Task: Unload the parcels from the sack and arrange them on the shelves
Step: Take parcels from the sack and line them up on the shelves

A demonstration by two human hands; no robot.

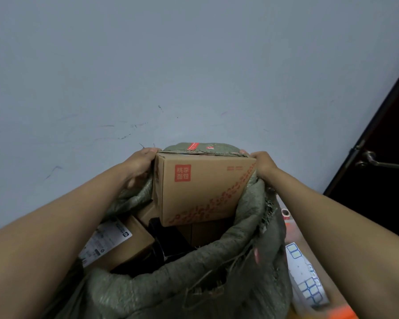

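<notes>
A brown cardboard box with red print (200, 187) stands tilted in the open mouth of a green woven sack (194, 272). My left hand (139, 165) grips the box's left top corner. On the right top corner my right hand (262, 163) grips it, fingers curled over the far edge. Deeper in the sack lie another cardboard parcel with a white shipping label (115, 245) and a black item (164, 240). No shelves are in view.
A plain grey wall (171, 65) stands right behind the sack. A dark door with a metal lever handle (378, 163) is at the right. A white sheet with blue squares (306, 277) and a tape roll (286, 214) lie on the floor to the right.
</notes>
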